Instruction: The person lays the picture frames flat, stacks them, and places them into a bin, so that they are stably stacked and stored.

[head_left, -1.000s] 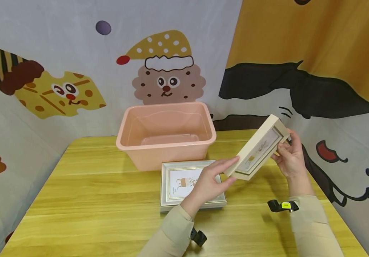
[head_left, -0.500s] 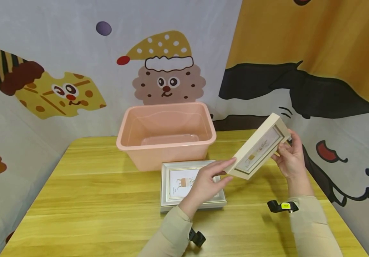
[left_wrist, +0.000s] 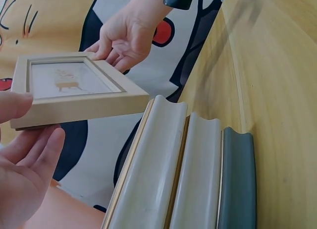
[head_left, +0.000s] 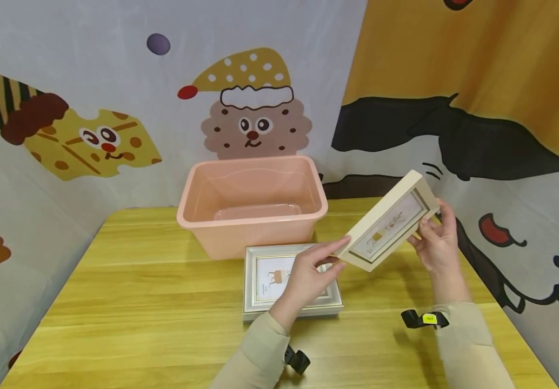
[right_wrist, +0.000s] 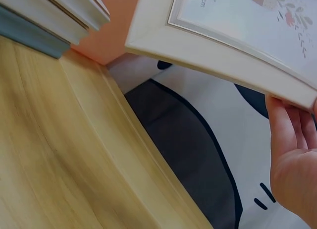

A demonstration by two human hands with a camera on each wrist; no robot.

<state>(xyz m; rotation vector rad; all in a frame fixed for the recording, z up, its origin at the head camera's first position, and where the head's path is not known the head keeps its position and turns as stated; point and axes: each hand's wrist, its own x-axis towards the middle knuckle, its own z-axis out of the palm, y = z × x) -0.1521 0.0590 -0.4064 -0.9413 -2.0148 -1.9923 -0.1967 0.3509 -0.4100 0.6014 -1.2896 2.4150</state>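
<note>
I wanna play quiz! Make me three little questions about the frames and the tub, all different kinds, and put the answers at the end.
1. True or false: the left hand and right hand both hold the raised frame.
2. Pick one: what colour is the tub? A green, B pink, C black.
3. Fill in, as the head view shows it: the tub stands ____ the lower frame.

Key: 1 true; 2 B; 3 behind.

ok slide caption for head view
Left hand and right hand hold a cream rectangular picture frame tilted above a yellow wood-grain table, near a pink plastic tub.
</note>
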